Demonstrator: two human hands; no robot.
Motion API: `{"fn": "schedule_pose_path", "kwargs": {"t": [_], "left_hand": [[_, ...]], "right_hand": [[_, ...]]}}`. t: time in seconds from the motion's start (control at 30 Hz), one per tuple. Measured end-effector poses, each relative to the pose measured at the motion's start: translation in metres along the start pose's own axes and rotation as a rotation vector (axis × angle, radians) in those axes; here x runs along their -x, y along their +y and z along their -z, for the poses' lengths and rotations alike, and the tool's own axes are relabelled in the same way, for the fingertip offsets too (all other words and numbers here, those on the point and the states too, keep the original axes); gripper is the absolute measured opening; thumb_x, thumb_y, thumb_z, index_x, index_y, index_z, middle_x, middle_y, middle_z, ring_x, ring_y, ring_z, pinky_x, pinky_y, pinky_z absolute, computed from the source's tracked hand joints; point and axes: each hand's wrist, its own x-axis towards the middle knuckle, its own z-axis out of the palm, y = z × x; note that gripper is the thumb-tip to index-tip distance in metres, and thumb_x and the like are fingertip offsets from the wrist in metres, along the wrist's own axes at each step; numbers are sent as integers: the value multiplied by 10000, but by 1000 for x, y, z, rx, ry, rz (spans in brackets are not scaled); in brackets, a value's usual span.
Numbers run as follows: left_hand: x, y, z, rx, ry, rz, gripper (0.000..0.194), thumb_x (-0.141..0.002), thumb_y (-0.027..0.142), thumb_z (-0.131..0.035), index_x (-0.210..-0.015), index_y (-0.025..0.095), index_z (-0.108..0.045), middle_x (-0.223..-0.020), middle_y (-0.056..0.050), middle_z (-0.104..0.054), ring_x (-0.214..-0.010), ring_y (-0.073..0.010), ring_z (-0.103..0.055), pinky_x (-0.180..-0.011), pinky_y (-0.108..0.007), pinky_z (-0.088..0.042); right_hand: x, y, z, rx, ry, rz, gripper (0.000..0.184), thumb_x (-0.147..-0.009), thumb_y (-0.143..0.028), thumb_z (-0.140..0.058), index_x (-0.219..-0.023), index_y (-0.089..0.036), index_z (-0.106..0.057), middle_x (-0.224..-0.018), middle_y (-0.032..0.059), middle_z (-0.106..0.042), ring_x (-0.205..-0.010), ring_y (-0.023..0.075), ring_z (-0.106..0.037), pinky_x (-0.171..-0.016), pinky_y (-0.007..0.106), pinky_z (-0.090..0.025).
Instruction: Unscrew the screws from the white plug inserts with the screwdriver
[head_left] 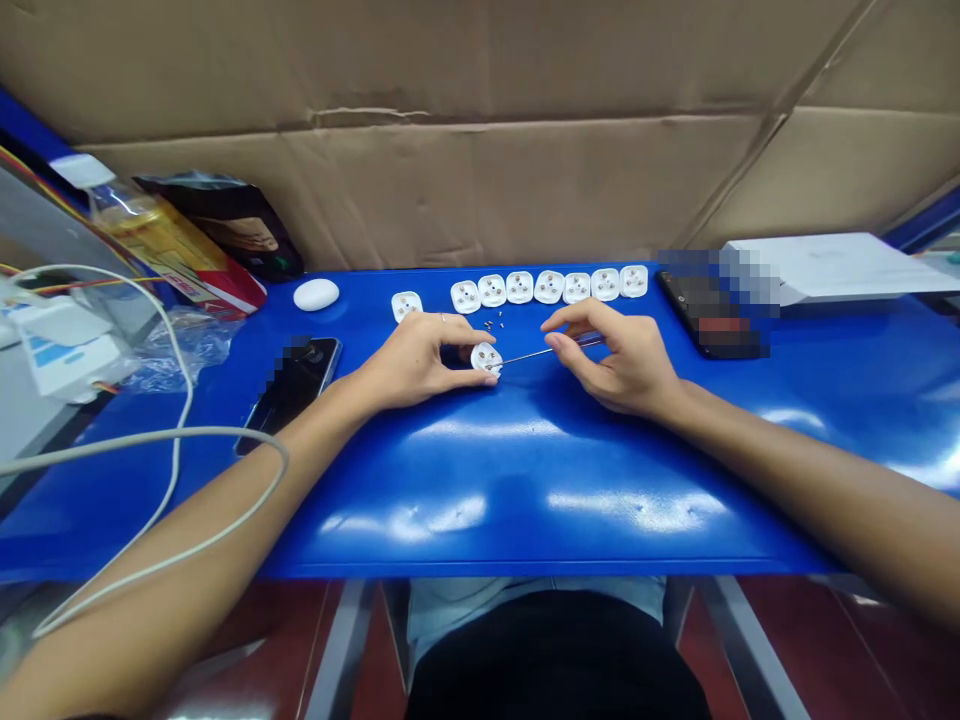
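My left hand (412,362) pinches the edges of a small white plug piece (486,356) with brass-coloured metal parts inside, tilted toward me at the middle of the table. My right hand (626,362) grips a thin screwdriver (531,354); its metal shaft reaches left and its tip meets the plug piece. The fingers hide most of its handle. Several tiny screws (495,323) lie just beyond the held piece. Farther back, several similar white plug pieces (550,287) stand in a row, and one more plug piece (406,304) lies apart behind my left hand.
The blue table (480,500) ends at cardboard (480,190). At left are a phone (296,390), a white oval object (316,294), a bottle (169,240), a dark pouch (232,225) and a white cable (180,432) crossing my forearm. A dark device (694,310) and white box (832,265) lie right.
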Motion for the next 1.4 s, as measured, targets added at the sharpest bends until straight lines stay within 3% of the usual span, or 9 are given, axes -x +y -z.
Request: {"fn": "schedule_pose_path", "kwargs": {"t": [0.17,0.37,0.53,0.7,0.8,0.9,1.1,1.3,1.4], "left_hand": [[-1,3,4,15,-10,-1,458,-861,544,-851,-1158,195,-841,-972,-73,-811,-865,-226,-741,-795,-335,-540],[-1,1,4,38,-28,11,466,-860,561,-844,-1154,200,-839,-954,-67,-805,-844,-220,-728,-780,-334,-538],[-1,-1,9,39,-67,22,483,-854,552,-852,-1186,203,-834,-965,-56,-805,-861,-212,-722,-808,-318,-539],[-1,-1,11,24,-88,48,498,-844,571,-850,-1192,215,-835,-979,-51,-806,-877,-215,-720,-804,-311,-538],[-1,-1,11,19,-75,41,501,-833,572,-860,-1177,209,-840,-954,-48,-803,-851,-210,-714,-788,-311,-534],[-1,0,10,10,-69,54,499,-833,569,-861,-1175,206,-842,-975,-55,-809,-869,-220,-724,-788,-315,-535],[-1,2,9,13,-60,70,511,-834,578,-850,-1185,206,-839,-974,-61,-813,-857,-226,-726,-792,-322,-544],[-2,2,9,0,-54,56,515,-822,574,-862,-1175,199,-842,-886,-45,-787,-804,-206,-700,-773,-312,-537],[-1,2,9,8,-61,57,508,-825,567,-864,-1173,197,-843,-909,-53,-795,-817,-213,-709,-777,-317,-538]], "right_hand": [[1,-3,-1,-86,-1,109,167,-989,-267,-698,-1151,-256,-661,-1042,39,-787,-835,193,-762,-748,321,-634],[-2,-3,2,-91,-61,149,151,-983,-232,-662,-1131,-263,-653,-1054,53,-779,-872,217,-750,-794,367,-637],[-4,-2,4,-87,-126,271,121,-993,-216,-640,-1103,-267,-638,-1008,56,-771,-881,222,-744,-788,370,-630],[-1,0,3,-20,-99,138,168,-1031,-344,-627,-1170,-251,-642,-1006,46,-798,-810,220,-775,-716,352,-618],[0,-1,2,4,-66,171,132,-1016,-267,-615,-1144,-263,-649,-1001,44,-797,-796,215,-765,-719,352,-615],[1,-2,2,-40,-78,223,260,-951,-196,-648,-1199,-272,-625,-1080,71,-778,-892,238,-761,-786,381,-634],[2,0,-1,-55,-34,71,157,-1004,-305,-662,-1153,-256,-647,-1021,42,-789,-816,205,-767,-733,338,-638],[1,-6,-2,-113,-12,87,208,-910,-216,-691,-1103,-259,-627,-1027,52,-772,-852,217,-746,-748,346,-635],[-1,-6,-1,-138,-32,47,191,-929,-238,-692,-1107,-256,-624,-964,35,-767,-786,198,-743,-698,322,-621]]}}
